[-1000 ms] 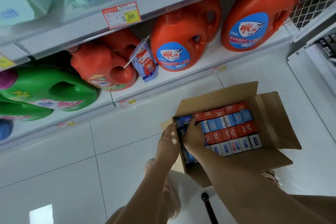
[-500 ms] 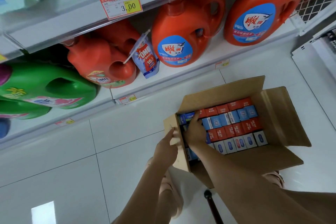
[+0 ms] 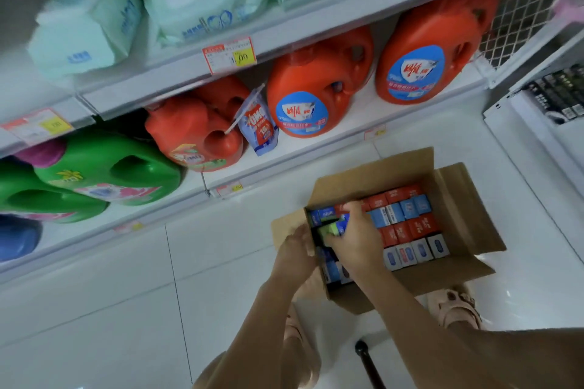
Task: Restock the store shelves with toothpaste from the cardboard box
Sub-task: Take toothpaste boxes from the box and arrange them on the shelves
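- Head view, far left: green jugs (image 3: pixel 104 167) fill the bottom shelf (image 3: pixel 316 148), which juts over the white floor (image 3: pixel 126 278).
- Left hand (image 3: pixel 295 251) rests on the cardboard box (image 3: pixel 467 215) at its left flap; whether its grip is closed I cannot tell.
- Right hand (image 3: pixel 355 238) is closed around a blue toothpaste carton (image 3: pixel 343 224), tilted up among the packed rows.
- Judged step: pulling cartons out; next calls for a straight lift clear of the box flaps.
- Right: red jugs (image 3: pixel 316 91) crowd the shelf; open floor lies left of the box.
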`<control>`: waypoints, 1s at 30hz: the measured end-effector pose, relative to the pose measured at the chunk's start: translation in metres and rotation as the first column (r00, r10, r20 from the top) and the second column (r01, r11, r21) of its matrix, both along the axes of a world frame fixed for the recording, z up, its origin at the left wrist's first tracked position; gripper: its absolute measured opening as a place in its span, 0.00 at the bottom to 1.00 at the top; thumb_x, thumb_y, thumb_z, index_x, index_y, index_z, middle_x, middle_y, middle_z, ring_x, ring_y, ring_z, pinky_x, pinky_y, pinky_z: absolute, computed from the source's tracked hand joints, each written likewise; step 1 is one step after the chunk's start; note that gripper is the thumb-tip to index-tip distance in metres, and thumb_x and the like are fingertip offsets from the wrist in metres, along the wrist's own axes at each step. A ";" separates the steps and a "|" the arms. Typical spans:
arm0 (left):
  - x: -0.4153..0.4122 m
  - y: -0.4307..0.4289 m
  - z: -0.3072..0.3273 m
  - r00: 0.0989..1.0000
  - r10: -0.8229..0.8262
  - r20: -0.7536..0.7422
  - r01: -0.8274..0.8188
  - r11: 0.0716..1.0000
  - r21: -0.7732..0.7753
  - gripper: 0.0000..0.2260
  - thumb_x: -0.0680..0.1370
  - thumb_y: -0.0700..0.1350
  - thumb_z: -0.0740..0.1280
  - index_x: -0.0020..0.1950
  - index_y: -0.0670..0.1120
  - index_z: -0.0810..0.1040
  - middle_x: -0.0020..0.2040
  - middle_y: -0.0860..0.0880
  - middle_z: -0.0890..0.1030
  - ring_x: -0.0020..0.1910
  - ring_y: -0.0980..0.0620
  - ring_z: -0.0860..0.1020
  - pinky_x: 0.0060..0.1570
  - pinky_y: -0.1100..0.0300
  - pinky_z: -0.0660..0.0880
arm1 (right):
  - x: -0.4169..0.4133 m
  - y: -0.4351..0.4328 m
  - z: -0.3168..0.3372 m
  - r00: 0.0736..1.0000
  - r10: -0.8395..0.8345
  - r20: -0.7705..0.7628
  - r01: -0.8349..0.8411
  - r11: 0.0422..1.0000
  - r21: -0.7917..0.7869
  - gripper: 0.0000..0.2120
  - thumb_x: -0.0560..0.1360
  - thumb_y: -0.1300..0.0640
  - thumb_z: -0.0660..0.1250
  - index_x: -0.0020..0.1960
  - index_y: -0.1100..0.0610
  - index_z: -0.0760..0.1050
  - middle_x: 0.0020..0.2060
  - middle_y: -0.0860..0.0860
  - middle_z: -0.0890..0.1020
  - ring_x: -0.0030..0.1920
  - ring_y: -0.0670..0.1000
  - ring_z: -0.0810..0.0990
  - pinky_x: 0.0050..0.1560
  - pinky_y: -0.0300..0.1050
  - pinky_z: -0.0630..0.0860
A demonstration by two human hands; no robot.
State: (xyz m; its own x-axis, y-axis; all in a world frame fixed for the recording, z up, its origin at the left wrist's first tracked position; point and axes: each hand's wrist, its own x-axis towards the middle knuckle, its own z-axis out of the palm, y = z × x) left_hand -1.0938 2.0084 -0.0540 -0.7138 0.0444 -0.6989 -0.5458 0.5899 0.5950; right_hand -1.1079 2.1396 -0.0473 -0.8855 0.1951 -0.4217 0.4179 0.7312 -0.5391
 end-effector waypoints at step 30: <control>0.023 0.105 0.332 0.604 -0.473 -0.641 0.281 0.880 -0.384 0.44 0.57 0.66 0.77 0.69 0.55 0.67 0.60 0.54 0.74 0.59 0.53 0.73 0.60 0.56 0.70 | 0.005 0.236 0.349 0.988 -0.014 0.151 0.136 0.528 -0.838 0.07 0.71 0.60 0.67 0.49 0.57 0.78 0.46 0.55 0.84 0.44 0.53 0.83 0.40 0.49 0.83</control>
